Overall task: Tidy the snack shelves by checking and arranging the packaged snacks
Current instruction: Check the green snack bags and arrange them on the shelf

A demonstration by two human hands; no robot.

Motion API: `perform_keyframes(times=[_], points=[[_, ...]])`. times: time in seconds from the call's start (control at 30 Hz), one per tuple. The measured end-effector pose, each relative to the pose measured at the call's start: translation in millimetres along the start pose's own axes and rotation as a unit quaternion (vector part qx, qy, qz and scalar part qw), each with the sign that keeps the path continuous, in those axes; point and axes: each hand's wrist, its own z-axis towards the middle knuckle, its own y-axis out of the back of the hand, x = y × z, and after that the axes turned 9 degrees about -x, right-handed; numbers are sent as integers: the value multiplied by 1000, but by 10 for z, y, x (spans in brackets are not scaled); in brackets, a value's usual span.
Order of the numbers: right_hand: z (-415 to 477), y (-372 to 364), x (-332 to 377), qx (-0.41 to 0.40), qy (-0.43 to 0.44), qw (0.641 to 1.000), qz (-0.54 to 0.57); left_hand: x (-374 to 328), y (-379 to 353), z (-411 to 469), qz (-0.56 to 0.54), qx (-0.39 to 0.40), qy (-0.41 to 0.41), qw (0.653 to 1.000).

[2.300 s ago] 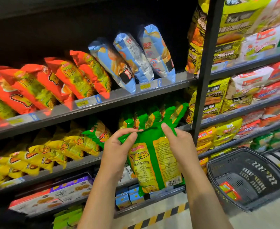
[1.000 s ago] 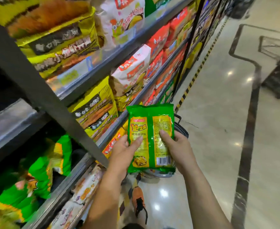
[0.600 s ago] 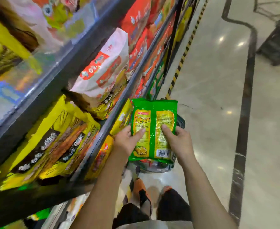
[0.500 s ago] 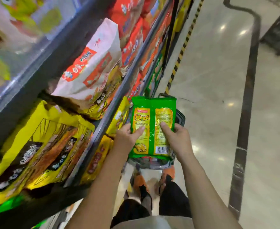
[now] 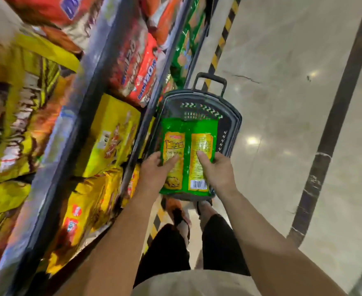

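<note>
A green snack packet with two yellow panels and a barcode faces me, back side up. My left hand grips its lower left edge, thumb on the yellow panel. My right hand grips its lower right edge, thumb pressed on the other panel. The packet hangs directly over a dark grey shopping basket that stands on the floor. The basket's inside is mostly hidden by the packet.
Snack shelves run along the left, packed with yellow bags and red-orange bags. A black-and-yellow hazard strip lines the shelf base. Pale polished floor spreads to the right. My legs and shoes show below the basket.
I have turned away from the shelf and tilted my view down. Both hands carried the green packet lower, from in front of the shelves to directly over the basket.
</note>
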Motion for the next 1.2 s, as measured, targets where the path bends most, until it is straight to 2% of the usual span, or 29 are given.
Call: perform_keyframes(times=[0.33,0.43,0.53,0.7,0.87,1.07,1.2], points=[[1115,-658,-1048,10,-52,997,-49,953,-753,1227,117,-12,-33,993],[1402,-939,-1434,-8,-65,997,-36,1306,-937,1640,118,-25,-20,993],[1684,-1202,-1819,3,-85,995,-60,1657,-1119,2005,114,-15,11,993],[2113,-1589,-2359,2,-104,991,-86,2181,-1406,2498,142,-13,18,990],[2534,-1887,-2774,-7,-135,985,-108,2589,-1694,2911,149,-16,18,989],[2875,-2171,-3117,-4,-212,965,-155,3011,-1986,3279,155,7,32,987],[2958,-2324,-3312,3,-218,966,-142,3205,-2077,3409,147,17,66,987]])
